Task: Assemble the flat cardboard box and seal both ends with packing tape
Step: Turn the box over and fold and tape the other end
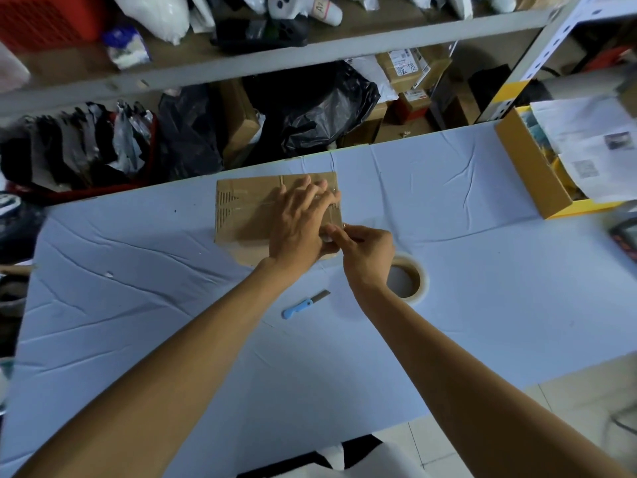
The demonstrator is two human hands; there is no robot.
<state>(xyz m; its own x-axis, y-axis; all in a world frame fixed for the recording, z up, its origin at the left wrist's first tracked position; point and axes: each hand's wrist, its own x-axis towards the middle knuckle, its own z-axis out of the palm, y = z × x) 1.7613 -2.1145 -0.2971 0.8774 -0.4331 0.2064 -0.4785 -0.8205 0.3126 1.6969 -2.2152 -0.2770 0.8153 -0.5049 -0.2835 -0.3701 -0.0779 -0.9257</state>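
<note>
We see the table (448, 236), draped in creased pale blue cloth, carrying the brown cardboard box (248, 215) near its far edge. Our left hand (300, 225) lies flat on the box's top, fingers spread wide. Our right hand (365, 253) pinches closed at the box's near right corner; what it grips we cannot tell. The tape roll (410, 281), a clear ring, sits just behind it; a blue-handled knife (303, 305) lies nearer us.

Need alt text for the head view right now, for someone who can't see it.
Both hands work on a cardboard box on a blue-covered table: left hand flat on top, right hand pinching at its near-right corner. A tape roll and blue knife lie nearby.
</note>
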